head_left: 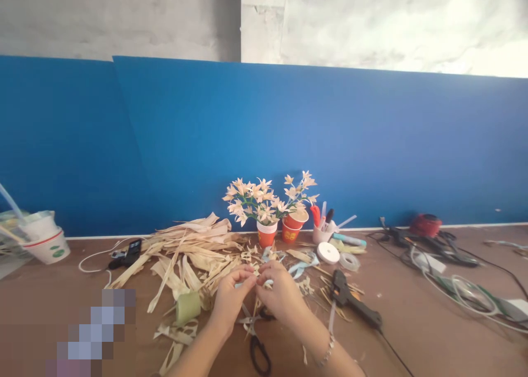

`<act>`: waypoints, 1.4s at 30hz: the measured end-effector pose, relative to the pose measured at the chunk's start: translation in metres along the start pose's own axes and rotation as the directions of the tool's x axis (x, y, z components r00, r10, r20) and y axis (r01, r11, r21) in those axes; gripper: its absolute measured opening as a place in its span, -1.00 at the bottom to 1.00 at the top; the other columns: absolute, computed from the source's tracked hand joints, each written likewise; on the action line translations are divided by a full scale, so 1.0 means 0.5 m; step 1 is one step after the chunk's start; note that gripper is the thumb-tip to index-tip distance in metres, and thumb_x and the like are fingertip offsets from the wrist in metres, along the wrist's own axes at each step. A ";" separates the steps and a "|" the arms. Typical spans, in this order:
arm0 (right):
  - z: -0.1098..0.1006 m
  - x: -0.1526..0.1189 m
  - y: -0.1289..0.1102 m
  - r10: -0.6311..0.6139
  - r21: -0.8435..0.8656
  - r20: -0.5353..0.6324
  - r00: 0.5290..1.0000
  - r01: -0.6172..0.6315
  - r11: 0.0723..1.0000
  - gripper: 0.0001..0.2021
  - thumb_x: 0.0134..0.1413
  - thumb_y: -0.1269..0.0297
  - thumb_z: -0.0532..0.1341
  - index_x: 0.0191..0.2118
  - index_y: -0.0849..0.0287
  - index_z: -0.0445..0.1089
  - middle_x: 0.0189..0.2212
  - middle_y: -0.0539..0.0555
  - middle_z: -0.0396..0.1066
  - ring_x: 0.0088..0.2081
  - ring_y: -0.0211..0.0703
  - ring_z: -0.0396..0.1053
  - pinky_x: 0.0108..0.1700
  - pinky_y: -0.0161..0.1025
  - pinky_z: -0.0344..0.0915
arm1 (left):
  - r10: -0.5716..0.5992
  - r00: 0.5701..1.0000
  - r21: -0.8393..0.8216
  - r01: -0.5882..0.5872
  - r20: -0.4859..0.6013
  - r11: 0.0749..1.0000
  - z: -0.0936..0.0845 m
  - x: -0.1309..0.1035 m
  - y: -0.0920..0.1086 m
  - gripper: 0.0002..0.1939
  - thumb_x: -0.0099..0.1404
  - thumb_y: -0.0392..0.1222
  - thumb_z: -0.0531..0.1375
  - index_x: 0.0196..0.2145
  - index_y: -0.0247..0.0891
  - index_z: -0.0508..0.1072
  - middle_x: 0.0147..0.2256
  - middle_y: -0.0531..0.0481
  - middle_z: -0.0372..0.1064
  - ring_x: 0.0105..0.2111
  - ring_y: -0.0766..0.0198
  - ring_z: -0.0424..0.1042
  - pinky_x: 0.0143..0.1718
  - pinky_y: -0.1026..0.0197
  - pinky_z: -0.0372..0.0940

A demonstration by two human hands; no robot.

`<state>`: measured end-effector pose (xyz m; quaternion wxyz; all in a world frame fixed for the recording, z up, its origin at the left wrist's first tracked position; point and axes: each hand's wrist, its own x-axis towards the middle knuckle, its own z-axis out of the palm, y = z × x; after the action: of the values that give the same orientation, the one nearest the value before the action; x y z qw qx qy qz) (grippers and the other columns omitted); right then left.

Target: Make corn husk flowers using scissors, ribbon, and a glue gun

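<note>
1. Head view: the left hand point(230, 297) and right hand point(282, 294) meet above the table point(412, 322), fingertips nearly touching.
2. Grip state: thumb and fingers of each hand are drawn together in a pinch. Whether a piece is grasped cannot be told; anything between the fingertips is too small to identify.
3. Principal relation: the meeting point of the fingertips lies on the midline between the forearms. Neither hand is clearly nearer to it.
4. Pale scraps point(249, 254) lie just beyond the fingertips. A light-blue strip point(303, 268) lies beyond the right hand, which is the nearer one.
5. Scissors point(250, 322) lie spread on the table below the hands, between the forearms. One handle loop points toward the wearer; the other lies next to the right hand.
6. Glue gun point(344, 295): right of the right hand, apart from it. Long axis runs from far left to near right, cord end nearer the wearer.
7. Green roll point(188, 308): left of the left hand, not touching it.
</note>
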<state>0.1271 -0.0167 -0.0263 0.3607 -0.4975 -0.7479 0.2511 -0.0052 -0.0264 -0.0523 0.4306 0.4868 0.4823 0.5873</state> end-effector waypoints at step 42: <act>-0.007 0.009 0.010 0.113 0.355 0.242 0.964 -0.196 0.914 -0.87 -0.21 0.34 0.24 -0.65 0.25 0.39 -0.53 0.01 0.39 -0.42 -0.23 0.31 -0.31 -0.31 0.21 | -0.113 0.970 -0.203 0.157 0.213 0.966 -0.017 -0.003 0.002 -0.78 0.03 -0.07 0.27 -0.42 -0.28 0.57 -0.04 -0.15 0.35 0.04 0.01 0.22 0.09 0.07 0.02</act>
<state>0.1318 -0.0107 -0.0264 0.3446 -0.4469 -0.6788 0.4699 -0.0133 -0.0291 -0.0520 0.5670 0.4586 0.4015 0.5541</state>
